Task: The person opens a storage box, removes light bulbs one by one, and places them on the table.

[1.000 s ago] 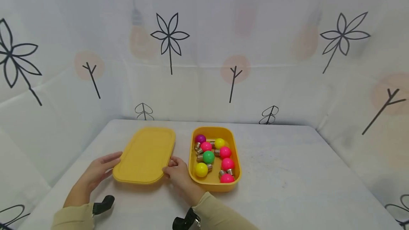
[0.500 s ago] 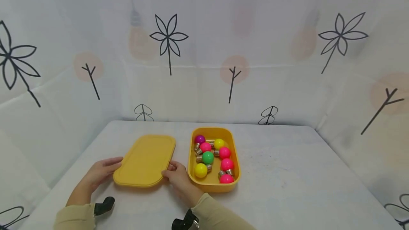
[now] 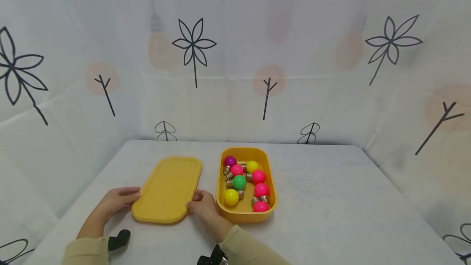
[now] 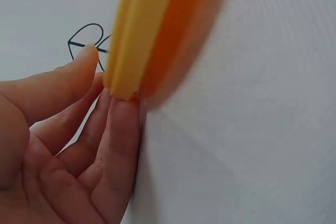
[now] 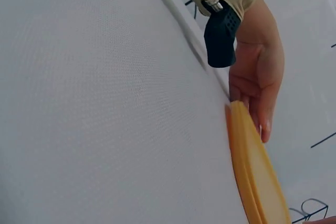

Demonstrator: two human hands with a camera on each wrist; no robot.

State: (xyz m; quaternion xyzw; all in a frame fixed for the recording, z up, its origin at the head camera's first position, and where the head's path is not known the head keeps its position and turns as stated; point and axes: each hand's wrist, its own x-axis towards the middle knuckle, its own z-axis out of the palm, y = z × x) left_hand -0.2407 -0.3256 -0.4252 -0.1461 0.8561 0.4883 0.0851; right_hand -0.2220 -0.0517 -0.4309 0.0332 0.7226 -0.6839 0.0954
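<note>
Left of the yellow box (image 3: pixel 244 217), the yellow lid (image 3: pixel 167 191) is best held level: the right hand (image 3: pixel 207 209) pinches its box-side edge, the left hand (image 3: pixel 113 202) touches the opposite edge with relaxed fingers.

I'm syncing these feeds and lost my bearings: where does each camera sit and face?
Head: on the head, facing forward and down at the table, yellow lid, box of bulbs and backdrop; left hand, right hand and sleeves show.
Left wrist: on that wrist, facing along the left hand to the lid's edge; only this hand shows.
Right wrist: on that wrist, facing past the lid toward the left hand; a lower-right sliver is probably the right hand.
Shared: both wrist views show the lid edge-on and the left hand.
</note>
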